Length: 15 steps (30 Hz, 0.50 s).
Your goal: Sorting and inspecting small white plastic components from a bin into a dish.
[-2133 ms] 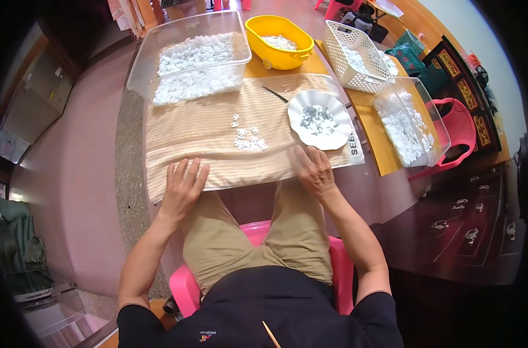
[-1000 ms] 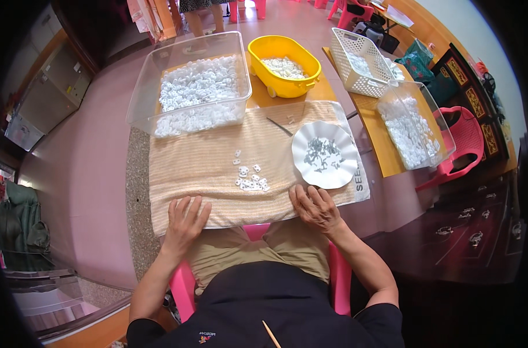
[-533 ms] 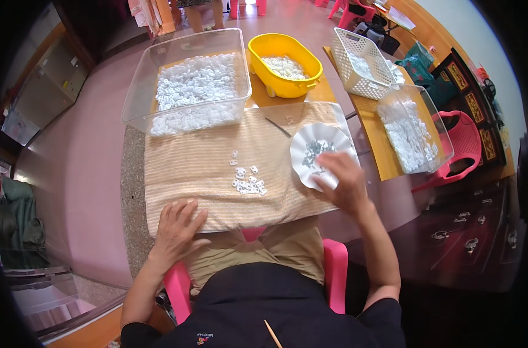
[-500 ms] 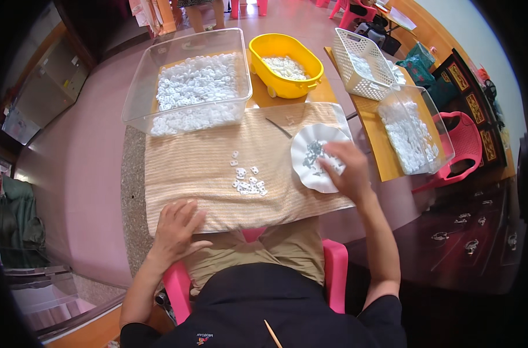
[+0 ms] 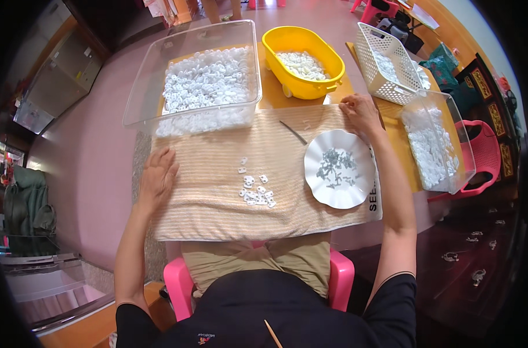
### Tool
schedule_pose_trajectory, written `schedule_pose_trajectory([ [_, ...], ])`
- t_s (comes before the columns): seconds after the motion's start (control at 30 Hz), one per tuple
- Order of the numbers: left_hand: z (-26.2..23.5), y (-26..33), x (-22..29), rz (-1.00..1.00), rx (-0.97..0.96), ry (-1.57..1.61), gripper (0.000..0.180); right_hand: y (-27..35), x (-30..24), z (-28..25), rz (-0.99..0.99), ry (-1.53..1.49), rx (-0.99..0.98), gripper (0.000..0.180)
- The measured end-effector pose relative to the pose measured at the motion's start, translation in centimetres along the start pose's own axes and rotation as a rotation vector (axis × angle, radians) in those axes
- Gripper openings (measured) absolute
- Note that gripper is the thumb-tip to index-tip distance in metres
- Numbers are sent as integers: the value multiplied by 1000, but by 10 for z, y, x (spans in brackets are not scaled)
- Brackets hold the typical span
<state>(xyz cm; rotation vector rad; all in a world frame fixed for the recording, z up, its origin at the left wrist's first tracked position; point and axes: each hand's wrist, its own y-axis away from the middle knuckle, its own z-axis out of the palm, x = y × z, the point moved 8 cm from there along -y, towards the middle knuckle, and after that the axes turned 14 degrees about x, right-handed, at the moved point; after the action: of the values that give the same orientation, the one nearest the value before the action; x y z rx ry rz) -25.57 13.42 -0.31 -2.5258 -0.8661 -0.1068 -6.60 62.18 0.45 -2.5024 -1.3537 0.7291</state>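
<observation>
A striped beige towel [image 5: 206, 197] lies across the table before me. My left hand [image 5: 158, 177] rests on its left edge, palm down, fingers extended. At the far right corner my right hand [image 5: 361, 113] has its fingers curled on the towel's edge, the fingertips partly hidden. A white scalloped plate [image 5: 315, 188] stands on the right part of the towel, with small grey screws [image 5: 335, 165] in it. Several small white plastic pieces with holes [image 5: 258, 197] lie in a loose group mid-towel. Behind the plate is a thin dark tool [image 5: 293, 132].
At the back left is a clear bin [image 5: 191, 114] of white pieces. Beside it stands a yellow tub [image 5: 310, 90] of pale parts. Further right are a white perforated basket [image 5: 385, 81] and another clear bin [image 5: 464, 156], both holding white parts. A pink chair [image 5: 485, 148] stands behind.
My right hand has left the plate for the towel's far right corner. My left hand has moved forward along the left edge. The towel and plate sit further right in view.
</observation>
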Motion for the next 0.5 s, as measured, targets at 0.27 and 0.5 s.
schedule_pose_trajectory([
  [0.27, 1, -2, -7, -34, 53, -45, 43, -3, 0, 0, 28, 69, 119, 18],
  [0.5, -1, 1, -8, -35, 117, -9, 44, -6, 4, 6, -12, 126, 162, 18],
])
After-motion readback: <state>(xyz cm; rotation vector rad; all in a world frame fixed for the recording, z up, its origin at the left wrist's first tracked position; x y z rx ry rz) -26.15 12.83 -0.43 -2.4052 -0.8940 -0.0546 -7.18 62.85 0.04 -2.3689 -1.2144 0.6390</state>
